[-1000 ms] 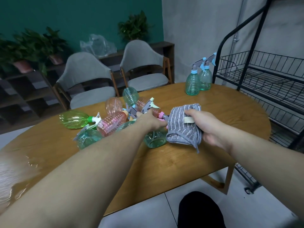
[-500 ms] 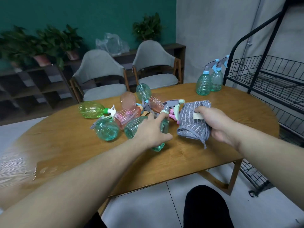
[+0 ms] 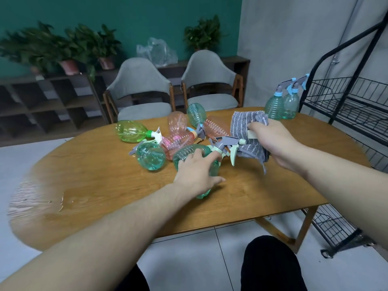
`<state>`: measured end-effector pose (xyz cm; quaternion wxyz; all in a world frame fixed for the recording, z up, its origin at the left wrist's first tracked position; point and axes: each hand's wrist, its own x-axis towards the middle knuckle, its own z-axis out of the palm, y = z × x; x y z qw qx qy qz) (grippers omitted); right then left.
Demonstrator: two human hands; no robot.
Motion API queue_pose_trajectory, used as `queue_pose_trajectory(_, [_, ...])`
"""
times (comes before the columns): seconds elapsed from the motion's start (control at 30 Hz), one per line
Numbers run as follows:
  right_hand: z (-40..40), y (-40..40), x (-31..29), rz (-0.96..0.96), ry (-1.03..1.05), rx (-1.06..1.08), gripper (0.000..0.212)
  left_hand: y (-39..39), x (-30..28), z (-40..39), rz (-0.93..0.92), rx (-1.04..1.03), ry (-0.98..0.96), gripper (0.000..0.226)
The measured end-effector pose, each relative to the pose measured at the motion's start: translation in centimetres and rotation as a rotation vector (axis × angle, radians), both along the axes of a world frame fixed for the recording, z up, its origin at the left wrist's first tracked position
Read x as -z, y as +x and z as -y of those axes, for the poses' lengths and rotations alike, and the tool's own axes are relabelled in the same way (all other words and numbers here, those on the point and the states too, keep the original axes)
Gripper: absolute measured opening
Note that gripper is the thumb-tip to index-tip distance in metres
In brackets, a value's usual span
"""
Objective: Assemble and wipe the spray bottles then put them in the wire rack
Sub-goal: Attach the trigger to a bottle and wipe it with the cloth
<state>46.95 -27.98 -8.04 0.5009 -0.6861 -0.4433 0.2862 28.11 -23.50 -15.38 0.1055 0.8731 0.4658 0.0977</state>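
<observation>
Mid-frame on the wooden desk (image 3: 273, 192), my left hand (image 3: 196, 172) has just closed its grip on the teal bottle (image 3: 190, 153) for wiping; right hand (image 3: 273, 143) clutches the grey cloth (image 3: 243, 124)

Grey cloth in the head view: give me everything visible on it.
The grey cloth is striped in lighter grey, looks like soft microfibre, and carries a small pale tag beside the thumb. It is bunched and folded, not spread flat, one corner hanging down toward the table. The right hand grips it above the table. The spray head of the teal bottle lies just in front of it; contact is unclear.
</observation>
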Motion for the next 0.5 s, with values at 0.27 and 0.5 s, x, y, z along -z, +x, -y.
queue_pose_trajectory(0.27, [-1.2, -1.7, 0.4, 0.661, -0.015, -0.284, 0.021, 0.0, 0.6, -0.3, 0.057, -0.008, 0.028, 0.05])
queue_pose_trajectory(0.5, [-2.2, -0.8, 2.0, 1.051, -0.056, -0.575, 0.05, 0.5, 1.2, -0.2, 0.031, 0.036, 0.092, 0.051])
